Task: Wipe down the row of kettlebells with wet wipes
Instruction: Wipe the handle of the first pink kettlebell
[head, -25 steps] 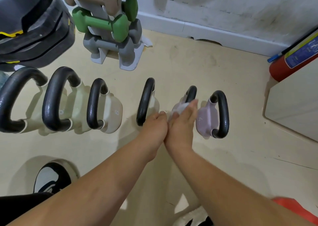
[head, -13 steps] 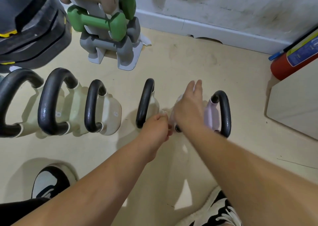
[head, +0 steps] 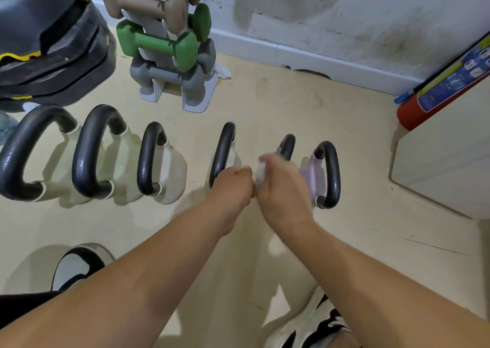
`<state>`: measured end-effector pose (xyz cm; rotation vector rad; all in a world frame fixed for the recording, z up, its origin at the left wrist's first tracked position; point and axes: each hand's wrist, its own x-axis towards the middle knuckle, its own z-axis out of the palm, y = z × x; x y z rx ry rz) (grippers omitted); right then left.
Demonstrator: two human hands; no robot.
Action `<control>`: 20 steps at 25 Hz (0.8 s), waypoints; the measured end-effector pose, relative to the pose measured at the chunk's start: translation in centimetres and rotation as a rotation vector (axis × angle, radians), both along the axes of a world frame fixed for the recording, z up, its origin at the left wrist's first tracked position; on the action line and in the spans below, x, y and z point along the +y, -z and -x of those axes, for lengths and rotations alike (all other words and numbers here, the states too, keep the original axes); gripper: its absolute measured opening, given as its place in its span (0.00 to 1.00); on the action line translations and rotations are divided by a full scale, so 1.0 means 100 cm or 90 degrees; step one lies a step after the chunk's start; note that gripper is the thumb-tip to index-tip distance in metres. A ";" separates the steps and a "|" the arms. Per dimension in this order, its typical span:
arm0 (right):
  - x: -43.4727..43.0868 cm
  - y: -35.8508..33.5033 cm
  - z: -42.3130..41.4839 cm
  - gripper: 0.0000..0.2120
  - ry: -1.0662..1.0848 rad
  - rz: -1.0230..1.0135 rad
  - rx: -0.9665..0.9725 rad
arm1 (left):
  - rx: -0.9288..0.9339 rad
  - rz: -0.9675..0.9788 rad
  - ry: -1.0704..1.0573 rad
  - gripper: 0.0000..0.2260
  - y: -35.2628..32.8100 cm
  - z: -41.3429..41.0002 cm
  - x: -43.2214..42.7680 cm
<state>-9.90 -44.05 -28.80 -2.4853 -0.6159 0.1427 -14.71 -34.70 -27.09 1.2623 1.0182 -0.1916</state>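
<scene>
Where the weights stand: row of six black-handled kettlebells [head: 169, 172] on the beige floor [head: 291, 109].
Under the wipe: fifth kettlebell [head: 287, 146], only its black handle top showing above the right hand.
Left side: left hand [head: 233, 180] in a curled fist, knuckles touching the right hand; what its grip holds cannot be told.
Right side: right hand [head: 283, 186], blurred, grip closed on the wipe.
Cloth: white wet wipe [head: 261, 172], crumpled at the thumb side, against the fifth kettlebell.

Bare forearms [head: 159, 268], 2 black-and-white sneakers [head: 77, 266], black trouser leg [head: 18, 308].
</scene>
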 end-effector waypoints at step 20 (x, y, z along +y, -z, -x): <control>0.036 0.021 -0.142 0.13 0.200 0.035 0.418 | 0.045 -0.018 0.089 0.08 0.055 -0.031 0.003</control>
